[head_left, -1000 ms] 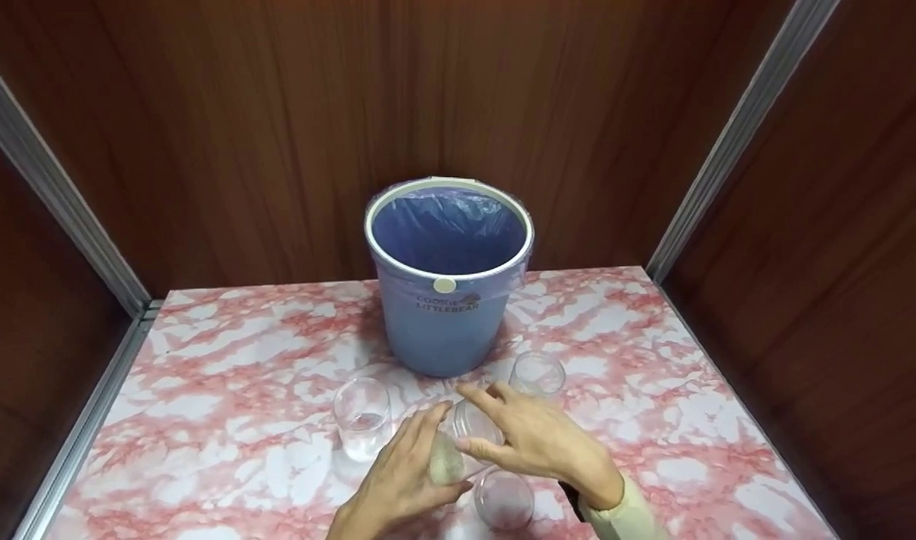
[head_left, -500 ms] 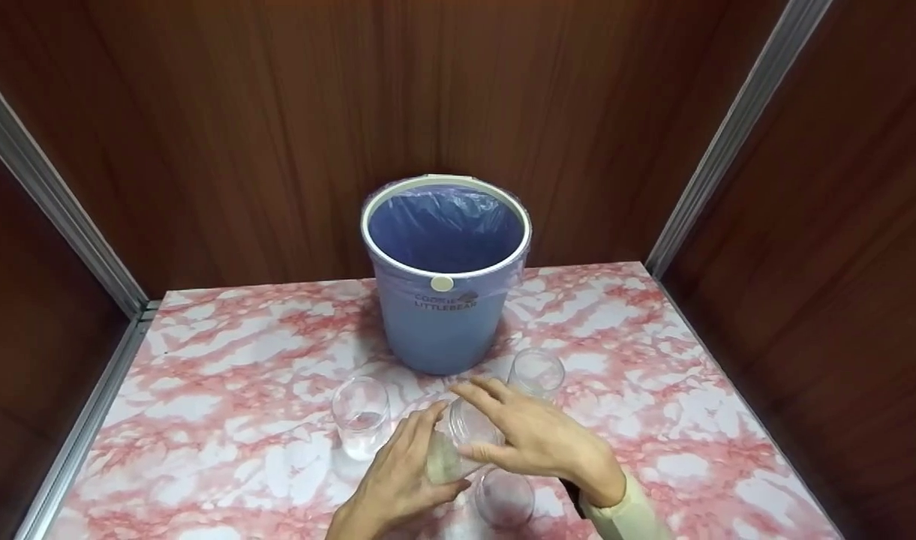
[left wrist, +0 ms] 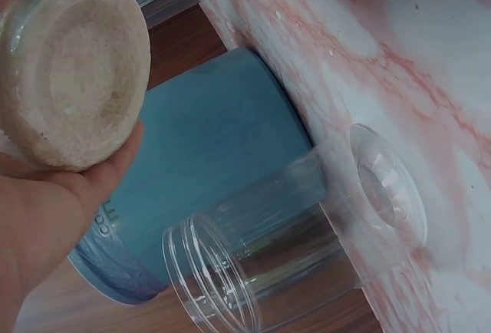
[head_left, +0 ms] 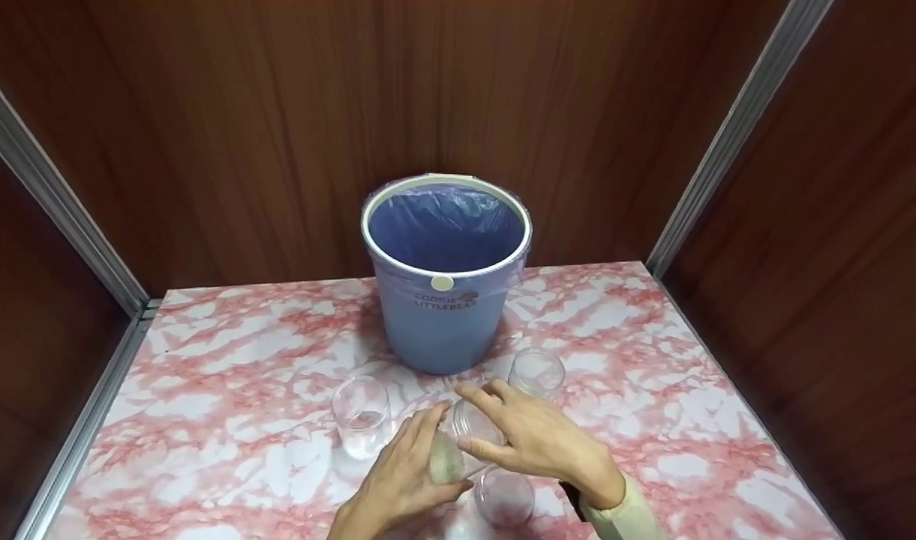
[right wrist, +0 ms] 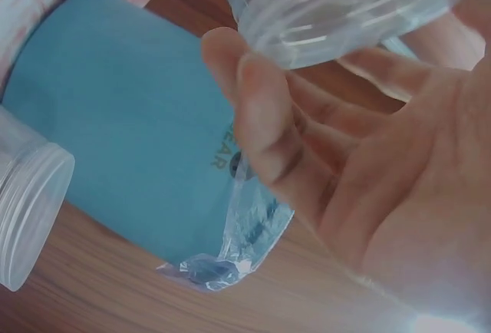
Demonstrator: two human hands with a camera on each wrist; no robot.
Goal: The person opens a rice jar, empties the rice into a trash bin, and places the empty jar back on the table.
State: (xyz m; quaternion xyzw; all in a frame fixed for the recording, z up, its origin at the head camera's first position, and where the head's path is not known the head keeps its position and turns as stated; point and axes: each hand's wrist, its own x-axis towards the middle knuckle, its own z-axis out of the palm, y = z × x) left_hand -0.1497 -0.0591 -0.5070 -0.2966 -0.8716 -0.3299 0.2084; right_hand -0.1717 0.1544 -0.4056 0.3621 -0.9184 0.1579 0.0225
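A clear jar with a thick pale layer at its base lies tilted between the two hands, low in the middle of the head view. My left hand grips it around the base end, fingers above and thumb below. At the ribbed clear end, the fingers and thumb of my right hand curl around the rim. Just left of the hands stands another clear jar. A third clear jar is behind the right hand, and a round clear container sits in front of the hands.
A blue bucket with a cream rim and a purple bag liner stands on the red-and-white marbled table, behind the jars. Brown wood-look panels with metal corner strips enclose the back and both sides.
Both hands keep their hold while the jar's ribbed end and the right fingers shift slightly left, then back right. The other jars stay put.
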